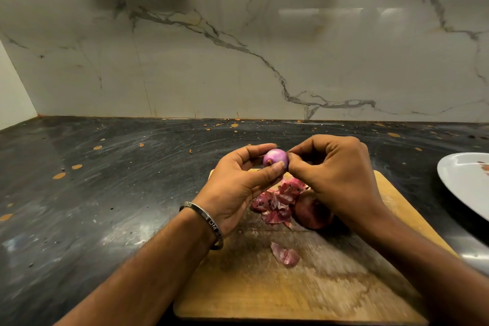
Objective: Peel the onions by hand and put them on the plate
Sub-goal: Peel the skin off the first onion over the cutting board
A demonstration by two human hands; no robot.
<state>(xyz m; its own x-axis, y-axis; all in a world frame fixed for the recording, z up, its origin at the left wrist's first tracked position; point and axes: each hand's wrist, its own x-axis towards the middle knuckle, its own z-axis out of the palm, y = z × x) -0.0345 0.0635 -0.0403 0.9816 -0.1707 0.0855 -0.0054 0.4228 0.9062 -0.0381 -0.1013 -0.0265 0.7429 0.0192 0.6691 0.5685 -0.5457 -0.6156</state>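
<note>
Holding a small peeled onion [275, 158] in your left hand [238, 188] above the wooden cutting board [304, 286], right hand [336, 177] fingertips pinching at its side, unpeeled onion [312, 210] and loose skins [275, 204] on the board below, grey plate [465, 180] well apart at right.

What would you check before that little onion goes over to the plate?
1. Onion held firmly: ok, left hand grips the small onion between thumb and fingers.
2. Skin fully off: cannot tell; the visible side is smooth and shiny, but the right hand pinches at its far side.
3. Plate within reach: ok, white plate sits at the right on the counter, partly out of view.
4. Room on plate: cannot tell, most of it is cut off.
5. Peels kept off the plate: ok, peel pile lies on the cutting board.
6. More work waiting: not ok, an unpeeled onion remains on the board.
</note>
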